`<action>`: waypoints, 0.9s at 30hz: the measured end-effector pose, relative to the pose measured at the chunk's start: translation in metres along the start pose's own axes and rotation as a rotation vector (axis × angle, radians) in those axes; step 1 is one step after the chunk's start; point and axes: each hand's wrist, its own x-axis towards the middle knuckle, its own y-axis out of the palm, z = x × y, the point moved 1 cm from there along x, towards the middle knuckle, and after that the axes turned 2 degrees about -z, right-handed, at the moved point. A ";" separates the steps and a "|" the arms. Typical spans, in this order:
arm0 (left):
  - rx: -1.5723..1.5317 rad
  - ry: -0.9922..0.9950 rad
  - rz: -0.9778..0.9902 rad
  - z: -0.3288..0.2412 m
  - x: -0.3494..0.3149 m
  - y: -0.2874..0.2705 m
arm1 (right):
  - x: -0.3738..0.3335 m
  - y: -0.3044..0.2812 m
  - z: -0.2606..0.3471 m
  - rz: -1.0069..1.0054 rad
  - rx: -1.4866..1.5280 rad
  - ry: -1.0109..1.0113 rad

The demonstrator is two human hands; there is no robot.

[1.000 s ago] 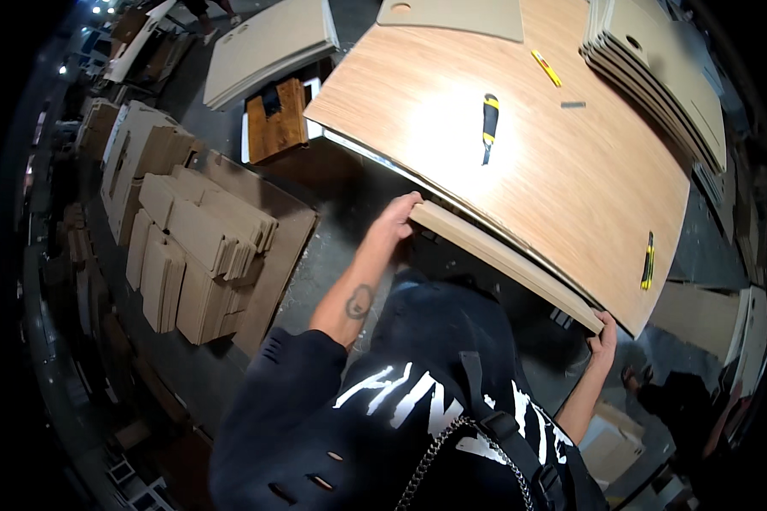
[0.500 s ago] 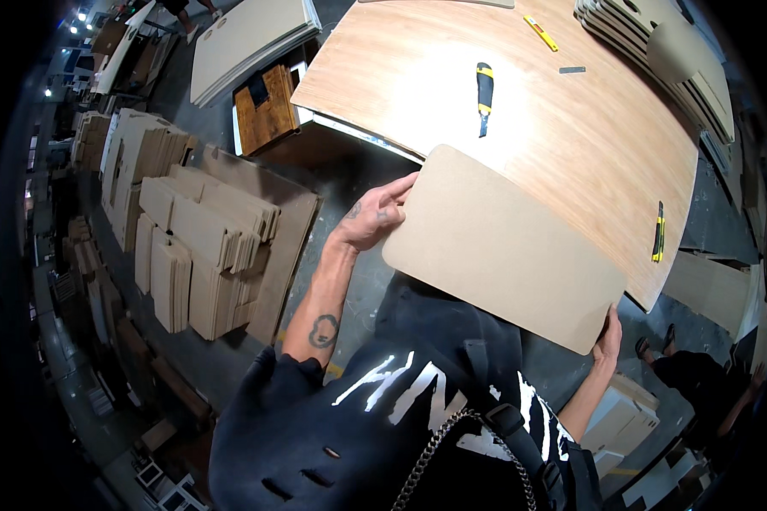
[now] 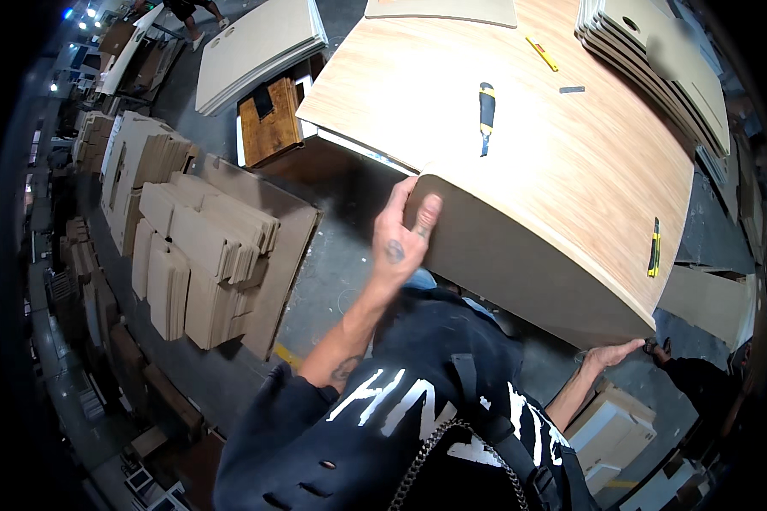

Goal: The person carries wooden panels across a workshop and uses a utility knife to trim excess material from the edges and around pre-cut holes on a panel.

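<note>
A tan rectangular fibreboard panel (image 3: 520,260) with rounded corners stands tilted at the near edge of the wood-grain table (image 3: 562,145), its broad face toward me in shadow. My left hand (image 3: 405,230) grips its left end, thumb on the near face and fingers behind the edge. At the lower right corner, my right hand (image 3: 614,353) supports the panel from below with its fingers stretched along the edge; part of that contact is hidden. Beyond the panel, a black-and-yellow utility knife (image 3: 487,115) lies on the tabletop.
On the table also lie a yellow cutter (image 3: 541,53), a small metal blade (image 3: 572,89), a slim cutter (image 3: 654,249) and another panel (image 3: 443,10). Stacked boards (image 3: 648,64) stand at the far right. Cut panels (image 3: 204,230) are piled on the left; a person (image 3: 699,383) is at right.
The panel has tipped from nearly flat to steeply tilted, its far edge now lower in view. My left thumb has come onto its near face, and my right hand has shifted right and down.
</note>
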 end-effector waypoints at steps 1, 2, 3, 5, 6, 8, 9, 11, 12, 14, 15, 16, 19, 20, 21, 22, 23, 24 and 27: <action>0.052 0.048 -0.019 0.000 -0.004 0.003 | 0.000 -0.001 0.001 -0.004 -0.014 -0.043; 0.104 0.095 -0.040 0.001 -0.007 0.005 | 0.003 -0.003 0.001 -0.011 -0.011 -0.047; 0.025 -0.029 0.020 -0.001 -0.008 0.005 | 0.003 -0.004 0.003 -0.020 -0.008 -0.054; -0.041 -0.006 -0.024 0.005 -0.007 0.005 | 0.007 0.000 0.006 -0.058 0.015 -0.092; -0.071 0.004 -0.061 0.009 -0.008 0.002 | 0.007 0.009 0.008 -0.067 0.029 -0.114; -0.201 -0.033 -0.105 0.018 -0.008 -0.007 | 0.001 0.022 0.008 -0.032 -0.011 -0.156; -0.198 -0.080 -0.108 0.022 -0.014 -0.010 | -0.001 0.023 0.009 -0.004 -0.055 -0.184; -0.239 -0.150 -0.112 0.021 -0.013 -0.011 | 0.000 0.029 0.001 0.029 -0.164 -0.277; -0.295 -0.214 -0.127 0.022 -0.018 -0.016 | -0.001 0.034 -0.004 0.077 -0.251 -0.328; -0.173 -0.175 -0.227 0.037 -0.022 -0.017 | 0.002 0.046 -0.012 0.131 -0.393 -0.460; -0.122 -0.190 -0.289 0.043 -0.027 -0.024 | -0.001 0.053 -0.012 0.150 -0.462 -0.534; -0.075 -0.224 -0.346 0.051 -0.036 -0.033 | -0.002 0.060 -0.014 0.188 -0.530 -0.600; -0.166 -0.383 -0.657 0.110 -0.067 -0.058 | -0.010 0.078 -0.018 0.284 -0.716 -0.781; -0.169 -0.389 -0.753 0.118 -0.078 -0.067 | -0.011 0.082 -0.020 0.314 -0.764 -0.837; -0.234 -0.553 -0.830 0.135 -0.090 -0.076 | -0.011 0.087 -0.022 0.341 -0.797 -0.884; -0.301 -0.715 -0.902 0.153 -0.102 -0.086 | -0.010 0.091 -0.025 0.370 -0.816 -0.919; -0.315 -0.746 -0.979 0.168 -0.115 -0.094 | -0.012 0.095 -0.028 0.399 -0.840 -0.958; -0.331 -0.764 -0.946 0.175 -0.121 -0.101 | -0.009 0.097 -0.029 0.411 -0.856 -0.989; -0.365 -0.618 -0.960 0.162 -0.114 -0.113 | -0.002 0.101 -0.027 0.406 -0.866 -1.064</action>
